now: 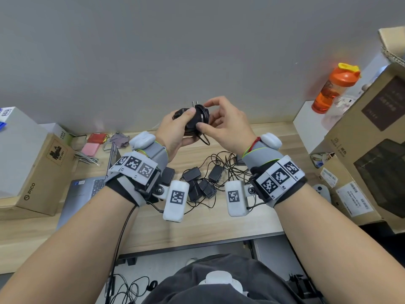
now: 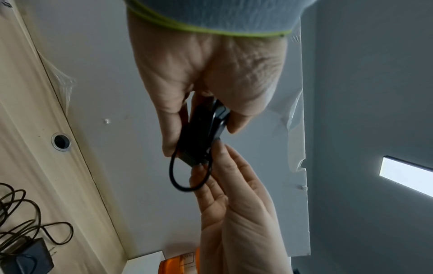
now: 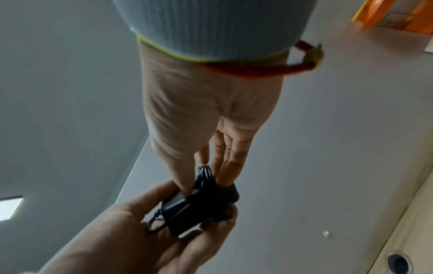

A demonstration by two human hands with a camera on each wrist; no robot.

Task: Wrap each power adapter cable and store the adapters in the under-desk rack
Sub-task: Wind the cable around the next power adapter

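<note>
The wooden desk (image 1: 219,220) fills the lower half of the head view, and a tangled pile of unwrapped adapters (image 1: 201,183) with loose black cords lies on it at about 6 o'clock from the raised hands, well below them. Above that pile, at frame centre, the left hand (image 1: 175,132) grips the black power adapter (image 1: 192,119) in the air, thumb curled over its top and fingers under it, its plug prongs pointing toward 12 o'clock. The right hand (image 1: 228,123) comes in from 3 o'clock, thumb and fingertips pinching the cable (image 1: 202,137) coiled round the adapter's body; a short loop of it hangs out at 6 o'clock. The coming move, most likely tucking this last slack in, turns on that loop: it lies just beside the right fingertips and under the left palm, so the right hand is the nearer one to draw it tight while the left holds the block steady. The left wrist view shows the free loop (image 2: 187,178) plainly, hanging clear of the adapter, which the head view half hides; the right wrist view instead shows several turns (image 3: 206,174) stacked tightly between the right fingers (image 3: 229,166). No view clearly shows the under-desk rack.
</note>
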